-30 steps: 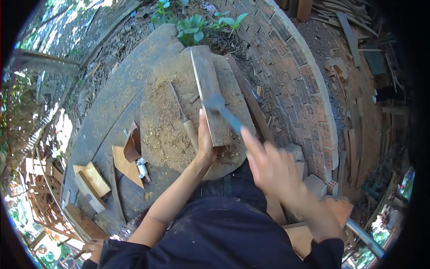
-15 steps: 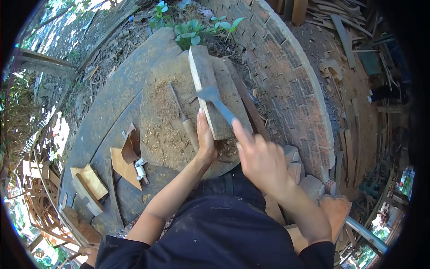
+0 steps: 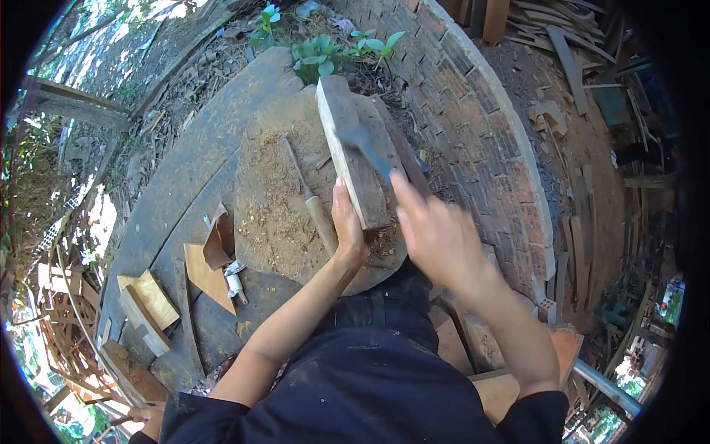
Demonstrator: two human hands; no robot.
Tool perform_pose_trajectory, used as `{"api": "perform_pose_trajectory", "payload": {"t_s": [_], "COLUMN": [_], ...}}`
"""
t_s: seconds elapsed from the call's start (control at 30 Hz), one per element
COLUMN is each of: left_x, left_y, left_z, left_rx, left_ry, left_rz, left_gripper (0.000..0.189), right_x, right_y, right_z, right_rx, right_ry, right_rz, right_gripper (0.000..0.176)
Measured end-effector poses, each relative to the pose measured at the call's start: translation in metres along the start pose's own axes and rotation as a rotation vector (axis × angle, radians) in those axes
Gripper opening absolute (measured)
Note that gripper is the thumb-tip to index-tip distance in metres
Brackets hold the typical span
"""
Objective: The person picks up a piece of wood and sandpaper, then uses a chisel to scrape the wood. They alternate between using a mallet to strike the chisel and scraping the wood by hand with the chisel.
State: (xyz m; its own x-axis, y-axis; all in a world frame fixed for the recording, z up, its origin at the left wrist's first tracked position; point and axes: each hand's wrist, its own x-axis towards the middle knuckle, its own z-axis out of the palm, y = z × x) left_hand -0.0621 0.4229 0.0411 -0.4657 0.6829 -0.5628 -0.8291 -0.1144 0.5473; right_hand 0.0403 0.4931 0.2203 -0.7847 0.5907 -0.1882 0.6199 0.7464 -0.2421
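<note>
A thick wooden block (image 3: 362, 177) lies lengthwise on a worn wooden slab (image 3: 259, 185) strewn with chips. My left hand (image 3: 347, 226) is closed on the block's near left edge, fingers mostly hidden beneath it. In my right hand (image 3: 440, 237), the handle of a flat metal tool (image 3: 373, 155) is gripped; its blurred head is over the block's upper middle. A chisel-like tool with a wooden handle (image 3: 320, 222) rests on the slab, left of the block and beside my left hand.
A curved brick wall (image 3: 481, 140) rises to the right. Thin boards (image 3: 153, 296), a pale wood piece (image 3: 207, 274) and a small white roll (image 3: 234, 283) lie at left. Green plants (image 3: 314, 53) grow beyond the slab. Bricks and wood scraps are at lower right.
The metal tool has moved slightly up and right with my right hand. The block's near end and my left hand have shifted a little to the right.
</note>
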Motion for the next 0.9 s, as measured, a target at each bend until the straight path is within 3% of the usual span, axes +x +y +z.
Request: {"api": "perform_pose_trajectory", "payload": {"t_s": [0.1, 0.2, 0.33, 0.47, 0.6, 0.7, 0.77, 0.8, 0.83, 0.87, 0.9], "left_x": [-0.005, 0.001, -0.007, -0.001, -0.03, -0.038, -0.036, -0.033, -0.031, -0.03, -0.025], "left_y": [0.004, -0.007, 0.003, -0.002, 0.034, 0.042, 0.035, 0.038, 0.045, 0.05, 0.046], "left_z": [0.004, -0.004, 0.007, 0.006, 0.026, 0.033, 0.039, 0.038, 0.029, 0.019, 0.008], "left_rx": [0.04, -0.024, 0.01, 0.068, 0.009, -0.101, 0.087, 0.075, 0.129, 0.194, 0.14], "left_ry": [0.031, -0.013, -0.023, 0.036, -0.075, -0.064, -0.004, -0.009, -0.093, -0.176, -0.167], "left_rz": [0.042, 0.052, 0.047, 0.056, -0.164, -0.112, 0.109, 0.117, 0.028, -0.071, -0.128], "left_gripper": [0.051, 0.051, 0.058, 0.058, 0.059, 0.059, 0.065, 0.065, 0.069, 0.073, 0.081], "right_x": [-0.067, -0.063, 0.026, 0.085, 0.032, -0.032, -0.066, -0.076, -0.084, -0.086, -0.087], "right_y": [-0.007, -0.006, 0.003, 0.011, 0.018, 0.012, 0.019, 0.021, 0.025, 0.024, 0.022], "right_z": [-0.019, -0.033, -0.008, 0.009, 0.001, -0.002, 0.008, 0.01, 0.01, 0.004, -0.004], "right_rx": [0.042, -0.044, -0.022, 0.014, 0.198, 0.305, 0.417, 0.491, 0.635, 0.642, 0.754], "right_ry": [-0.138, -0.196, 0.008, 0.114, -0.035, -0.058, -0.043, -0.038, -0.146, -0.14, -0.223], "right_rz": [0.03, 0.024, 0.032, 0.043, 0.025, 0.031, 0.044, 0.053, 0.221, 0.232, 0.395], "right_gripper": [0.058, 0.057, 0.043, 0.042, 0.048, 0.061, 0.061, 0.06, 0.057, 0.057, 0.056]}}
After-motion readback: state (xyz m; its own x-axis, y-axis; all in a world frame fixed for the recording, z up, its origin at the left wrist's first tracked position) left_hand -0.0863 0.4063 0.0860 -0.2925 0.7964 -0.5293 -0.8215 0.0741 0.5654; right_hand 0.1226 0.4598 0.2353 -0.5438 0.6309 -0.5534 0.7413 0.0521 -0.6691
